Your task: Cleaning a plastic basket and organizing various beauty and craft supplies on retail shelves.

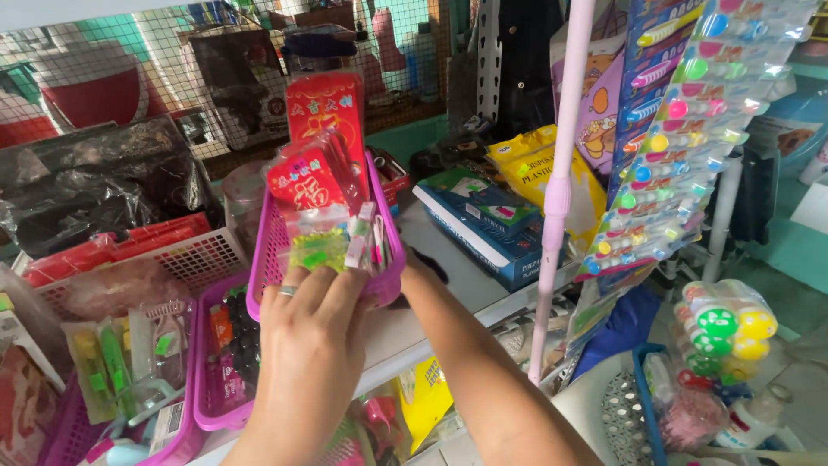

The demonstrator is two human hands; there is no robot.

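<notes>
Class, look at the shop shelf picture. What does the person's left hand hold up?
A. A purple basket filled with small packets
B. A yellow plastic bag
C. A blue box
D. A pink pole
A: the left hand grips the near end of the purple basket, tilted up and stuffed with small packets.

left hand (306, 324) gripping purple basket (384, 216), red packets (315, 168)

Two bare hands show: the left hand (306, 324) and the right hand (412, 267). Three purple plastic lattice baskets (274, 237) are in view, plus one white plastic lattice basket (203, 255). One pale pink upright pole (559, 185) and one flat blue cardboard box (487, 233) stand by.
</notes>
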